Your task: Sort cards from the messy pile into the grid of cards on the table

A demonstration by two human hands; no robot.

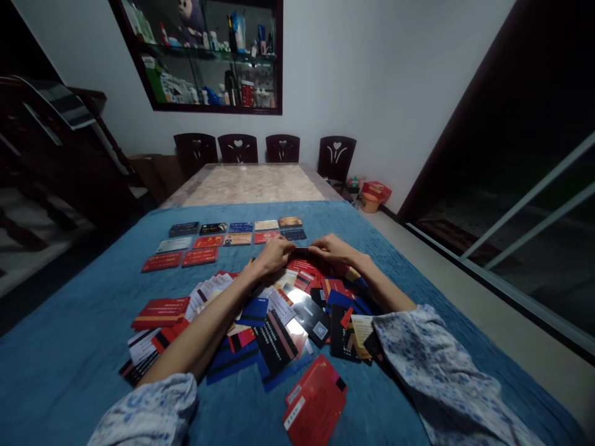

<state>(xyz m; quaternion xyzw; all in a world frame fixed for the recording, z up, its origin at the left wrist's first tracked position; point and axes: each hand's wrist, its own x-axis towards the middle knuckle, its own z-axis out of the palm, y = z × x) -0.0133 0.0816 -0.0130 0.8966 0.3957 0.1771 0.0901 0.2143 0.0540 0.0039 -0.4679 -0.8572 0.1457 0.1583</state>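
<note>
Blue tablecloth point(93, 310), left hand point(274, 254) and right hand point(332, 248) together pinching a dark card point(302, 251), loose card pile point(279, 322) below

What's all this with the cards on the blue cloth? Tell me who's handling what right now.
A person in patterned sleeves reaches both hands over a loose pile of cards on a blue cloth. The left hand and right hand meet over a dark card at the pile's far edge, apparently pinching it together. Beyond them, cards in tidy rows lie flat. A red stack sits nearest the camera.
</note>
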